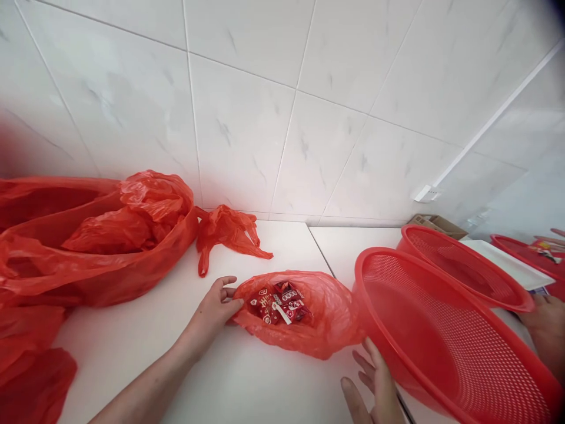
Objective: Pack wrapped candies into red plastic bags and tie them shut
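Note:
On the white table a red plastic bag (335,306) lies with its mouth spread wide. Inside it are several small red wrapped packets (267,306) with white print, and a white strip among them. My left hand (223,303) pinches the bag's left rim between thumb and fingers. At the bag's lower right edge is my right hand (373,386), fingers apart, with a fingertip close to or touching the rim; nothing shows in its grasp. Just right of the bag stands a large red mesh basket (410,330).
Large red bags with crumpled bags inside (154,259) fill the left side. A loose red bag (229,229) lies near the tiled wall. Right of me are a second red basket (463,265), a cardboard box (441,225), a white tray (507,262) and another person's hand (545,324).

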Motion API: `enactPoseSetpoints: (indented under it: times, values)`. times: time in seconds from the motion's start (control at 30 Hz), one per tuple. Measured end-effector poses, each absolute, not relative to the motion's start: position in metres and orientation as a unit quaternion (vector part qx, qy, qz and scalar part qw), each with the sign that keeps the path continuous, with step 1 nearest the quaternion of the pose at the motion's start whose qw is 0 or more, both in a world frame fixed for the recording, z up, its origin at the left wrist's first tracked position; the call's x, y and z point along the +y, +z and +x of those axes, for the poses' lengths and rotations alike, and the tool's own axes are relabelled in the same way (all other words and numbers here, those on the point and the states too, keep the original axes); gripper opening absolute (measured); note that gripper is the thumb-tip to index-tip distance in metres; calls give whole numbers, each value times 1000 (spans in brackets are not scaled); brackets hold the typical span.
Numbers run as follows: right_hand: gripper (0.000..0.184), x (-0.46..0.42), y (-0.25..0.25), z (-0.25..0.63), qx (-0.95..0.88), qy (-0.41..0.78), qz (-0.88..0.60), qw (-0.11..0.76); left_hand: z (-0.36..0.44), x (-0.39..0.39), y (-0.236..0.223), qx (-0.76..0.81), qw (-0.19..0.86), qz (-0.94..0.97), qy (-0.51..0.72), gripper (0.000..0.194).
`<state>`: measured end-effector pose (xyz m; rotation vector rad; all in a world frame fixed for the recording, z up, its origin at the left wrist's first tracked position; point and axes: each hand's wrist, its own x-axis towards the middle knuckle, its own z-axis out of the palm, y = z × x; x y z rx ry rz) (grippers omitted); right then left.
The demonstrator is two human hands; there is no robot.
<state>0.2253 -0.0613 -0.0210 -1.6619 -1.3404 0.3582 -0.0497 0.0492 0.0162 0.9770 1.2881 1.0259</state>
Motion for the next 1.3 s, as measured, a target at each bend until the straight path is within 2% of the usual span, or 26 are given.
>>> enactPoseSetpoints:
  times: [0.17, 0.27, 0.37, 0.63, 0.77, 0.9, 0.97, 1.07, 1.13, 1.3]
  values:
    - [67, -37, 9, 203, -450, 296, -655, 530, -48, 54, 48, 446, 592, 405, 535, 42]
    - [64, -15, 31, 198, -440, 362, -612, 548, -49, 51, 75, 380, 561, 458, 576, 34]
    - [63, 6, 37, 200, -441, 399, -570, 566, -52, 43, 95, 395, 514, 491, 582, 31]
    - [63, 29, 54, 197, -469, 356, -558, 585, -60, 35, 110, 437, 460, 479, 607, 34]
    - [77, 41, 71, 201, -455, 302, -604, 581, -63, 35, 117, 430, 442, 458, 640, 32]
    - [85, 61, 75, 205, -487, 255, -661, 510, -67, 30, 122, 435, 444, 460, 634, 33]
    - [77, 70, 72, 203, -517, 237, -691, 447, -69, 27, 125, 435, 447, 473, 622, 34]
    - [34, 78, 68, 199, -572, 227, -689, 383, -71, 22, 128, 432, 445, 482, 619, 36]
    - [16, 79, 68, 198, -599, 230, -670, 373, -74, 21, 129, 434, 440, 478, 624, 38]
    - [24, 73, 88, 200, -571, 239, -631, 468, -83, 20, 130, 429, 406, 488, 642, 44]
